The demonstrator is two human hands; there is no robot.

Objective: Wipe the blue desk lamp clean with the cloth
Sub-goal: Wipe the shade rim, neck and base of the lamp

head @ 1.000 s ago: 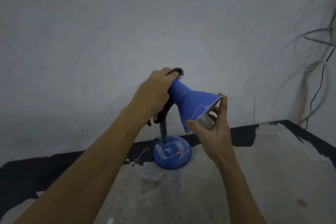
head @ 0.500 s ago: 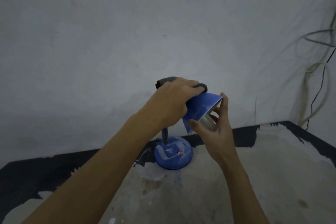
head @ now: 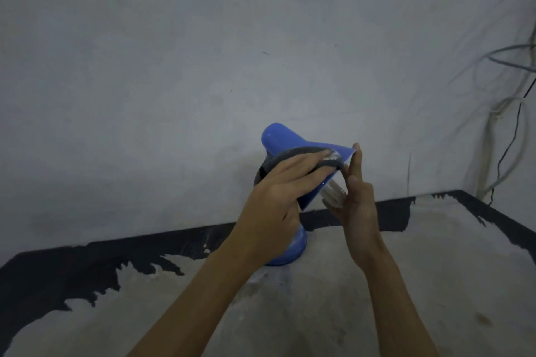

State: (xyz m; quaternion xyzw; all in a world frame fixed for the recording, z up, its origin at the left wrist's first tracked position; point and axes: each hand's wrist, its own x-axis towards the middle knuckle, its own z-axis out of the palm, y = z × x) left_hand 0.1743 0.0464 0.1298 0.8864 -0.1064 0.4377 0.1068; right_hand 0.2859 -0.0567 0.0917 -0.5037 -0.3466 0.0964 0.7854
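Observation:
The blue desk lamp (head: 282,139) stands near the back of the table, its cone shade tilted toward the right and its round base (head: 294,249) partly behind my wrist. My left hand (head: 278,200) lies flat over the shade's near side and presses a dark grey cloth (head: 293,153) against it, close to the rim. My right hand (head: 355,200) holds the shade's open rim from the right, fingers upright along the edge. A white bulb (head: 333,195) shows inside the shade. The lamp's neck is hidden by my left hand.
The table (head: 435,269) has a worn grey top with black patches along its back edge (head: 87,264). A plain wall (head: 174,66) rises right behind the lamp. Loose cables (head: 504,113) hang in the right corner.
My left hand has slid the cloth from the shade's narrow top down to its wide rim. My right hand has kept its hold on the rim. The camera has moved closer.

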